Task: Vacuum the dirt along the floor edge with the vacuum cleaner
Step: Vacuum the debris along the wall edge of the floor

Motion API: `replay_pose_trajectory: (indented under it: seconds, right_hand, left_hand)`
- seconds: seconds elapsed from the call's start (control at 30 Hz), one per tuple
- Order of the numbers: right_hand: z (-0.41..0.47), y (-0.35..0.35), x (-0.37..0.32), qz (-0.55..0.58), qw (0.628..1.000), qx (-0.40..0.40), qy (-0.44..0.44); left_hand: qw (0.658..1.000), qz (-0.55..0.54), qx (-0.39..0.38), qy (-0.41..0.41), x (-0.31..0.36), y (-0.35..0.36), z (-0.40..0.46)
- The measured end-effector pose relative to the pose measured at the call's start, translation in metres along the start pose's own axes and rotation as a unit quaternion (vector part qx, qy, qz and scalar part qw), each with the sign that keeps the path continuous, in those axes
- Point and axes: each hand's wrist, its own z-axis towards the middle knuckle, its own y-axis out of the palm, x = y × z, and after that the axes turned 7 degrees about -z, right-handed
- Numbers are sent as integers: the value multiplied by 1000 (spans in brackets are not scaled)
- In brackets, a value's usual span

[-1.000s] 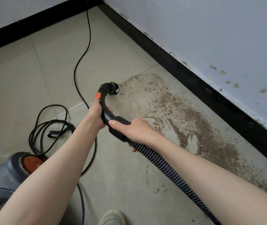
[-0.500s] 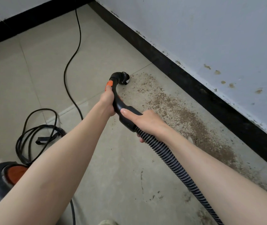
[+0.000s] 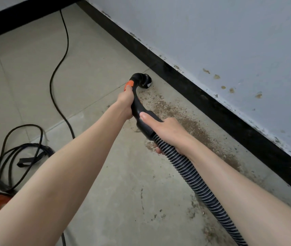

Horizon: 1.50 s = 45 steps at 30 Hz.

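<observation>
**Brown dirt waits along the wall while the nozzle works its far end**

Ribbed black hose (image 3: pixel 199 178) runs up under the right hand (image 3: pixel 167 132), which is clamped round the hose cuff, likely to carry its weight. Ahead of it the left hand (image 3: pixel 125 102) is wrapped round the curved handle (image 3: pixel 136 103), thumb by the orange button (image 3: pixel 129 84), probably steering. Beyond that hand, the nozzle (image 3: pixel 143 82) sits low near the black skirting (image 3: pixel 212 107). The dirt (image 3: pixel 190 125) lies right of both hands.

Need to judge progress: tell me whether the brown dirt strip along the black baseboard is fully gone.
No. Brown dirt still lies beside the black baseboard.
</observation>
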Motion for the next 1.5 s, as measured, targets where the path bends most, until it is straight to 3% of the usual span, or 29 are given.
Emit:
replay_pose_trajectory:
  seconds: [0.47,0.83,1.07,1.5]
  right_hand:
    - [-31,-14,5,9,999,44,21]
    - [-73,47,-15,-107,989,-78,-68]
    - [-87,69,-13,-160,974,-136,-82]
    - [-70,68,1,-177,976,-105,-66]
  left_hand:
    - [997,19,-68,-37,-7,27,-26]
    - [991,-122,48,-31,-18,-102,-86]
    - [979,-175,101,-32,-33,-142,-115]
    - [977,-165,113,-71,-44,-133,-94]
